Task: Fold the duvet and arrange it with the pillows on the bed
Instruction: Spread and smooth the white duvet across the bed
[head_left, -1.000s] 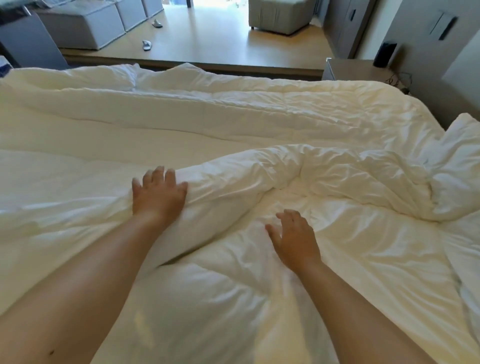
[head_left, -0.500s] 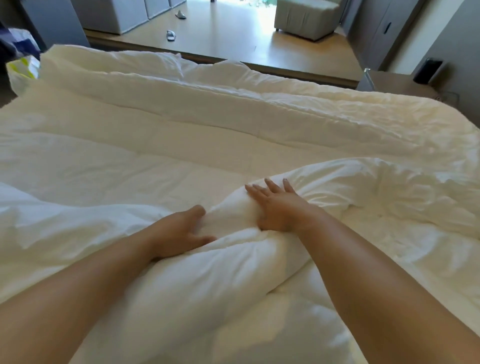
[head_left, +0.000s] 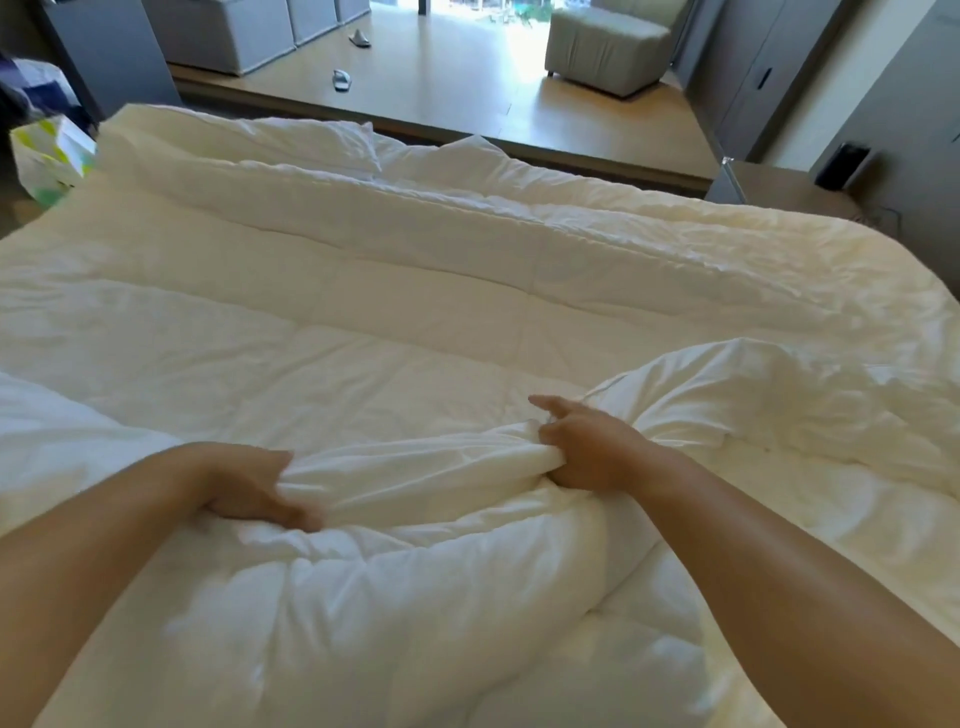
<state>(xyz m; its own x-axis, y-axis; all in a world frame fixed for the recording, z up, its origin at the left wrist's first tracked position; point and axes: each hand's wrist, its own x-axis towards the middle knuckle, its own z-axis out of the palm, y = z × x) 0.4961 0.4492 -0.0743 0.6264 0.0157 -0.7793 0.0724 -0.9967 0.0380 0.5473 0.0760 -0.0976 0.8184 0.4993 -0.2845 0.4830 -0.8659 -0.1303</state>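
Both of my hands are closing on the duvet's bunched ridge now, where half a second ago they were only resting flat on it with palms down. My left hand is gripping the near end of the ridge, its fingers curling under the cloth and pressing together around a gathered fold. My right hand is clutching the same ridge further toward the right side of the bed, most of its fingers pinching the cloth into a tight bundle, while the index finger is pointing out straight toward the far edge. Between my hands the fabric is pulling taut into long creases.

The duvet is lying spread over nearly the whole bed, white and quilted, with a long folded band running across it near the far edge. On the right, a puffy mound of it is rising just beyond my right hand. At the far left corner of the bed a pillow is showing, partly tucked against the duvet's fold.

Beyond the far edge, the wooden floor is carrying two slippers, lying apart from each other, and a grey armchair. A patterned box is sitting just off the bed's far left corner.
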